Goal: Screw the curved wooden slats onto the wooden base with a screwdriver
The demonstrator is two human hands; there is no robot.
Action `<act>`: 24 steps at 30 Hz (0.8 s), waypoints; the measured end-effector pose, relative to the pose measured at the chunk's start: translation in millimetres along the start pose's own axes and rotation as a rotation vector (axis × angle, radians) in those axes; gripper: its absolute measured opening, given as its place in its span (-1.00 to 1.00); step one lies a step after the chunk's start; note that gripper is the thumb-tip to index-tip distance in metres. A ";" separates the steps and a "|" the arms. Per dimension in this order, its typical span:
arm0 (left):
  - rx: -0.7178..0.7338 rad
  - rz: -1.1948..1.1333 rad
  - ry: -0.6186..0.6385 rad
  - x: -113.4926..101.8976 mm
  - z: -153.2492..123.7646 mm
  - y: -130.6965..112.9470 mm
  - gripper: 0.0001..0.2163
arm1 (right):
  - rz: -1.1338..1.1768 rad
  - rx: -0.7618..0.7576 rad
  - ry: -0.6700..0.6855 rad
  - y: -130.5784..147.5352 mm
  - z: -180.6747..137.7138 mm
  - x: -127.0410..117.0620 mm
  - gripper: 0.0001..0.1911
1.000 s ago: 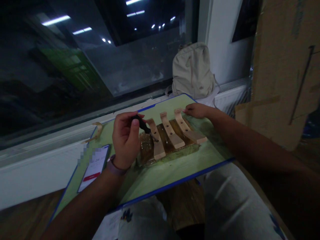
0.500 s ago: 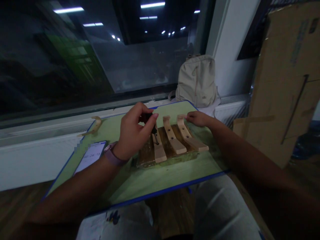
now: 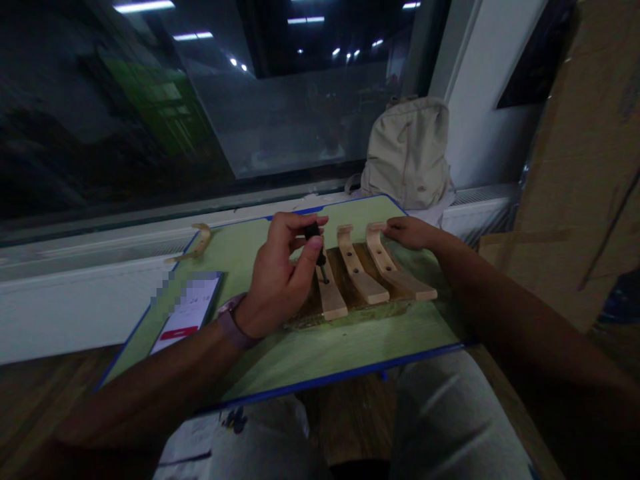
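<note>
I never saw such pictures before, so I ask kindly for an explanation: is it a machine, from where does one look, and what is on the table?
There is no machine: these are a person's own two bare hands. The camera is worn on that person's head and looks forward and down.

The left hand holds a screwdriver, its tip down on the left wooden piece, seemingly at a hole. The right hand has its fingers at the far, curved end of the right wooden piece; how firmly it holds, I cannot tell.

Between these lies the middle wooden piece. All three rest across a brown block on the green table. Toward the left are a phone and another curved piece.
</note>
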State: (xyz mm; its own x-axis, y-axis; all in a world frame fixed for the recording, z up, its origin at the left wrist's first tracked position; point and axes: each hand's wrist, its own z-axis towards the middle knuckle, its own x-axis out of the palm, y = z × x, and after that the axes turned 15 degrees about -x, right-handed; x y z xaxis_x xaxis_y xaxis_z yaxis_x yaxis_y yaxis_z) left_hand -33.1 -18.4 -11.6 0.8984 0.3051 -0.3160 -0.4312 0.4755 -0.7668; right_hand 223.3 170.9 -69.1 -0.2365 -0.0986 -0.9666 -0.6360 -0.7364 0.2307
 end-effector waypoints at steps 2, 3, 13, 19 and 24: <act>0.050 0.060 -0.055 -3.2 1.2 -0.6 -0.81 | 0.002 -0.005 -0.003 -0.4 0.1 0.2 -0.61; 0.071 0.092 -0.089 -5.1 1.8 -1.6 -0.83 | 0.003 -0.007 -0.005 -0.7 0.2 0.4 -0.61; 0.071 0.164 -0.052 -9.6 2.8 -9.9 -0.82 | 0.019 -0.010 0.004 -3.6 1.2 1.0 -0.57; 0.052 0.198 -0.077 -10.6 3.2 -7.9 -0.82 | 0.027 -0.017 -0.008 -6.2 0.8 3.0 -0.57; 0.014 0.119 -0.018 -8.9 3.9 -7.7 -0.74 | 0.011 -0.021 0.001 -4.6 0.6 1.9 -0.57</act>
State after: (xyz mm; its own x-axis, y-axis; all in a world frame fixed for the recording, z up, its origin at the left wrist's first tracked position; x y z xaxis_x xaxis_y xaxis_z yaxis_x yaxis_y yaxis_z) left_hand -38.1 -21.6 -0.7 0.8392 0.3750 -0.3938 -0.5358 0.4465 -0.7166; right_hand 225.3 174.5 -72.0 -0.2429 -0.1070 -0.9641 -0.6176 -0.7494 0.2387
